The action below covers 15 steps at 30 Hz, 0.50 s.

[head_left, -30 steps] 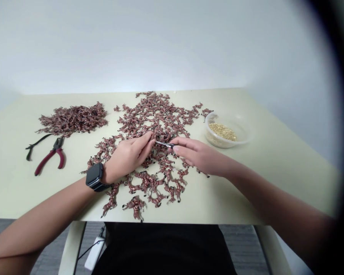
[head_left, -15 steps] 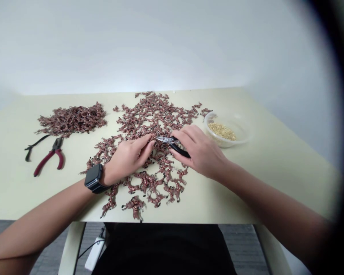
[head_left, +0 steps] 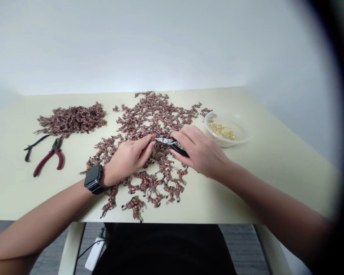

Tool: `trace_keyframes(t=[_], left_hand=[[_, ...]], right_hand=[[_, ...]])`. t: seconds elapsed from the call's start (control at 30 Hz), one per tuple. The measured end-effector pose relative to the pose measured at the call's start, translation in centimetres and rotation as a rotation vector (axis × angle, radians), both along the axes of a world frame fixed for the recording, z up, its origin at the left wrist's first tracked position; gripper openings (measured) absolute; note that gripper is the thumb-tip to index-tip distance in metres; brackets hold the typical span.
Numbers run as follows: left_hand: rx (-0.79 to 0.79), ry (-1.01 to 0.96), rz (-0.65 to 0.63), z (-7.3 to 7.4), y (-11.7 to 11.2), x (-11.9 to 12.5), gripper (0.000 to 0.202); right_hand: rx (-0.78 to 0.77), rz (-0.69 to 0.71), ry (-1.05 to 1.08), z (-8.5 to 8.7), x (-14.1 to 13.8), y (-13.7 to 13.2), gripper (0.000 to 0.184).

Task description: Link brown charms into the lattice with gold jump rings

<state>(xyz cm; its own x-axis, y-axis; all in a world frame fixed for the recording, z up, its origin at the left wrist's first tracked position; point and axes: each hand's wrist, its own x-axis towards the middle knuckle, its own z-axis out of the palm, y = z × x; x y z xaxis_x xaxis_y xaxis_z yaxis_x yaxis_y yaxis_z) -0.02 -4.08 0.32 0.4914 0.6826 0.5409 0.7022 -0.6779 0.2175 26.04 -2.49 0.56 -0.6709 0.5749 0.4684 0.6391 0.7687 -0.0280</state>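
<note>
My right hand point(head_left: 199, 152) is wrapped round the black handles of a pair of pliers point(head_left: 166, 141), whose silver jaws point left. The jaw tips are at the fingertips of my left hand point(head_left: 130, 156). Its thumb and forefinger are pinched together; what sits between them is too small and hidden to make out. Beneath and around both hands spread many small brown animal figurines point(head_left: 146, 114), horse-like in shape with dark feet. A few lie near the table's front edge.
A denser heap of brown figurines point(head_left: 73, 118) lies at the left. In front of it are red-handled pliers point(head_left: 50, 156) and a black strap-like piece point(head_left: 36, 145). A clear round tub point(head_left: 240, 139) with small gold-coloured bits point(head_left: 222, 130) stands at the right on the pale table point(head_left: 275, 152).
Both hands stay almost in place. The pliers' jaws have shifted very slightly at the left fingertips.
</note>
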Motion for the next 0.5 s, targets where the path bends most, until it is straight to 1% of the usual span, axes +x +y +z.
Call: trace_keyframes(t=[0.07, 0.13, 0.2, 0.3, 0.4, 0.43, 0.5], left_hand=[[0.01, -0.006, -0.002, -0.2, 0.0, 0.0, 0.022], [0.029, -0.002, -0.002, -0.4, 0.1, -0.2, 0.024], [0.058, 0.017, -0.004, -0.8, 0.2, -0.3, 0.026], [0.117, 0.055, -0.026, -1.3, 0.5, -0.7, 0.031], [0.187, 0.089, -0.045, -1.6, 0.8, -0.9, 0.035], [0.202, 0.1, -0.051, -1.6, 0.8, -1.0, 0.037], [0.223, 0.113, -0.061, -1.6, 0.8, -1.1, 0.039]], right_hand=[[-0.053, 0.004, 0.037, 0.1, -0.1, 0.0, 0.034], [-0.16, 0.02, 0.115, 0.2, -0.2, -0.1, 0.032], [-0.318, 0.044, 0.212, 0.4, -0.3, -0.3, 0.028], [-0.6, 0.061, 0.34, 0.7, -0.4, -0.4, 0.024], [-0.898, 0.057, 0.411, 0.9, -0.3, -0.4, 0.029], [-0.979, 0.053, 0.425, 0.8, -0.2, -0.4, 0.031], [-1.092, 0.042, 0.455, 0.5, 0.0, -0.1, 0.036]])
